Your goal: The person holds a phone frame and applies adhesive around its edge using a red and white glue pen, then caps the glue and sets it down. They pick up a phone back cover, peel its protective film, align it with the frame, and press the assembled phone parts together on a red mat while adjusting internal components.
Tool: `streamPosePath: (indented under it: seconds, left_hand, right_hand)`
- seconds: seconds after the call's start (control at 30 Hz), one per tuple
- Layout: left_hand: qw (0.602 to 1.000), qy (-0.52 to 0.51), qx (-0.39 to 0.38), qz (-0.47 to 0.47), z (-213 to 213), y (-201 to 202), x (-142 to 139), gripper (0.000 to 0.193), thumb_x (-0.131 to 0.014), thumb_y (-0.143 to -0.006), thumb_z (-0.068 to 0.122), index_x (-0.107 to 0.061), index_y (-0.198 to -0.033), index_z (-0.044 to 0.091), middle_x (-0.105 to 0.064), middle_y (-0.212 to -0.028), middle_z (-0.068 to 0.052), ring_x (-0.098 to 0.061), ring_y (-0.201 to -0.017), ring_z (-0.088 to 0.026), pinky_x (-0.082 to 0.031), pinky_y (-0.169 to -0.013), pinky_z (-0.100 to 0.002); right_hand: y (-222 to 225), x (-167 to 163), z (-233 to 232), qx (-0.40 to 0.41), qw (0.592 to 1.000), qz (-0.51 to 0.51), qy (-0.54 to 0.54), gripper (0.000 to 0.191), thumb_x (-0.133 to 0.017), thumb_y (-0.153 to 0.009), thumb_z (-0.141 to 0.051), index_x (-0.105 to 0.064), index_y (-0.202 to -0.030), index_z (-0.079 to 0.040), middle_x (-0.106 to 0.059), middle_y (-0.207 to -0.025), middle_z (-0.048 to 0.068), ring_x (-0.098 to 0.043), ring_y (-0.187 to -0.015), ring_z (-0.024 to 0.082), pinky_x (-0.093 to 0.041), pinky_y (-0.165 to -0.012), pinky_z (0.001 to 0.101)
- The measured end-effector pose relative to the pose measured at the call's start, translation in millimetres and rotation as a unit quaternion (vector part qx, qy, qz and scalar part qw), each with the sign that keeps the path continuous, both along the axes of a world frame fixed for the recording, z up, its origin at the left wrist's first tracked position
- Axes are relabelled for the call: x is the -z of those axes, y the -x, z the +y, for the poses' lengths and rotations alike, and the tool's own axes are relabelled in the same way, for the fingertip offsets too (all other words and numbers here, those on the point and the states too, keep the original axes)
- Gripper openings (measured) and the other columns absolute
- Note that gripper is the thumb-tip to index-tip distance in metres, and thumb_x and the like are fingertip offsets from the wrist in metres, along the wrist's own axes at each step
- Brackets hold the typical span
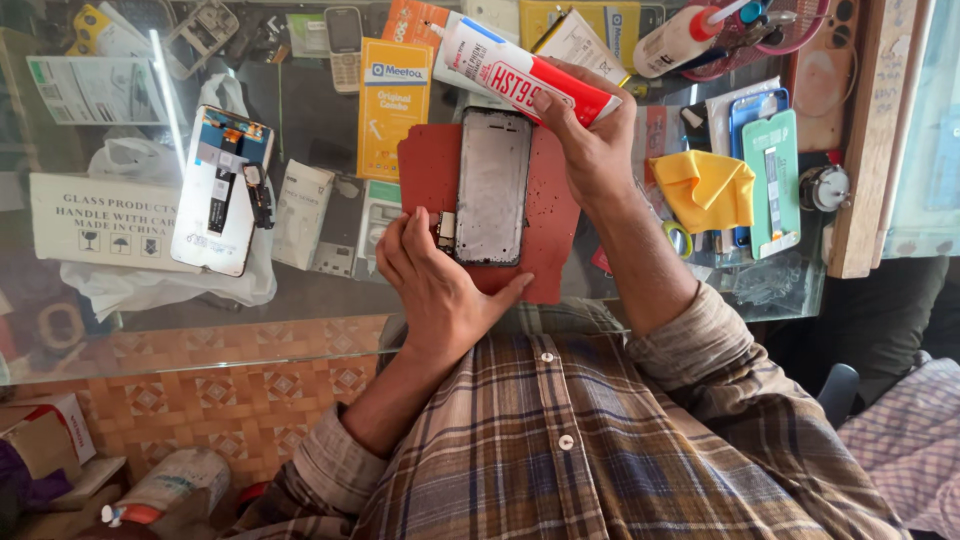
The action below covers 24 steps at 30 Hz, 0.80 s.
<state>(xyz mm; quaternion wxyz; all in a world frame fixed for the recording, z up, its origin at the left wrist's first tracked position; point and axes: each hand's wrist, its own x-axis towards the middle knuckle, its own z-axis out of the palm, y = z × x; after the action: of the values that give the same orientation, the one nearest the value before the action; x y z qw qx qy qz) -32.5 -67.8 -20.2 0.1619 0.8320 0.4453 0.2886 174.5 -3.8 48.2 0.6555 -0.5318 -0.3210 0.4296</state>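
Left hand (435, 285) steadies one phone frame (492, 186); right hand (590, 140) grips one glue tube (525, 72).

head camera looking straight down over the chest

it is sitting close above a glass table (300, 110), facing down so the person's plaid shirt (560, 440) is filling the lower frame and the far table edge is lying at the top; both hands are showing mid-frame, and no second view is sharing the scene.
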Motion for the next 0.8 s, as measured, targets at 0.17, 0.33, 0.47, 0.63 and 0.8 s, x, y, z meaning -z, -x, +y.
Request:
streamPosePath:
  seconds: [0.17,0.33,0.47,0.63,0.8]
  left_hand:
    - [1.000,0.005,-0.007,0.001,2,-3,-1,0.125,-0.091,-0.076,0.062,-0.022,-0.149,-0.011,-0.040,-0.139,-0.027,-0.037,-0.131,-0.044,-0.027,-0.114,-0.063]
    - [1.000,0.014,-0.007,-0.005,4,-3,-6,0.119,-0.093,-0.073,0.050,-0.024,-0.147,-0.010,-0.041,-0.137,-0.028,-0.038,-0.130,-0.044,-0.028,-0.113,-0.062]
    - [1.000,0.014,0.011,-0.016,7,0,-11,0.113,-0.093,-0.073,0.040,-0.024,-0.148,-0.010,-0.042,-0.137,-0.027,-0.040,-0.130,-0.043,-0.028,-0.116,-0.062]
    - [0.998,0.041,0.057,-0.001,14,10,-16,0.111,-0.093,-0.071,0.033,-0.025,-0.149,-0.008,-0.044,-0.140,-0.027,-0.040,-0.137,-0.042,-0.023,-0.121,-0.063]
    - [0.982,0.097,0.158,-0.016,40,26,-21,0.116,-0.093,-0.066,0.027,-0.022,-0.151,-0.007,-0.048,-0.143,-0.024,-0.038,-0.145,-0.038,-0.015,-0.126,-0.064]
  right_hand:
    - [1,2,-5,0.014,1.000,-0.003,0.008,0.040,-0.075,-0.099,-0.009,-0.064,-0.131,0.012,-0.074,-0.117,0.015,-0.071,-0.106,0.017,-0.059,-0.100,0.0317]
    - [-2,4,-8,0.021,1.000,-0.016,0.010,0.039,-0.075,-0.099,-0.008,-0.064,-0.130,0.013,-0.074,-0.117,0.015,-0.071,-0.106,0.017,-0.058,-0.100,0.0307]
    - [-7,8,-14,0.024,0.999,-0.023,0.010,0.039,-0.074,-0.098,-0.008,-0.064,-0.130,0.013,-0.074,-0.117,0.016,-0.072,-0.106,0.017,-0.059,-0.101,0.0313]
    - [-15,16,-32,0.029,0.997,-0.049,0.043,0.039,-0.073,-0.098,-0.008,-0.064,-0.131,0.012,-0.074,-0.116,0.015,-0.071,-0.105,0.016,-0.058,-0.099,0.0295]
    - [-17,27,-63,0.046,0.993,-0.075,0.075,0.038,-0.073,-0.099,-0.006,-0.065,-0.132,0.013,-0.074,-0.116,0.014,-0.069,-0.105,0.015,-0.055,-0.098,0.0275]
